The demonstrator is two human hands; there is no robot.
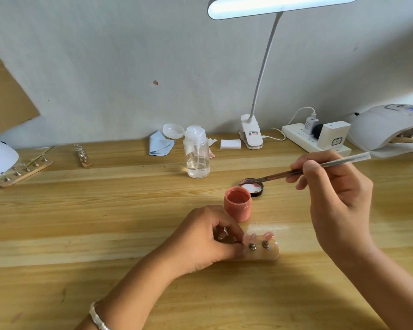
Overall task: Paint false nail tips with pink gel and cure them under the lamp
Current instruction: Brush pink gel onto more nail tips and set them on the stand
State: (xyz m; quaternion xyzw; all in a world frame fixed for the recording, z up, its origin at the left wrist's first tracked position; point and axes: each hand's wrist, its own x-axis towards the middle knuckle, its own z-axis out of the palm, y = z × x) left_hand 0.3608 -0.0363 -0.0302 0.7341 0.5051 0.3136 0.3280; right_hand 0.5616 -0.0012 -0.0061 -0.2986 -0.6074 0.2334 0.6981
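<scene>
Pink nail tips (268, 235) stand on studs on a wooden holder (271, 254) near the front of the worktop (105, 210). The left hand (200, 236) curls over the holder's left part, gripping it. Just behind, an open jar (237, 206) holds pink gel. A black lid (256, 188) lies upturned beside the jar, smeared pink, and the bristles of a brush (296, 172) pinched in the right hand (332, 186) hang over it. Further back a pump bottle (197, 156) holds a little clear liquid, and a curing lamp (382, 127) sits at the right edge

holder (272, 254) left end: under left hand (200, 236) | curing lamp (386, 127): cropped right
</scene>
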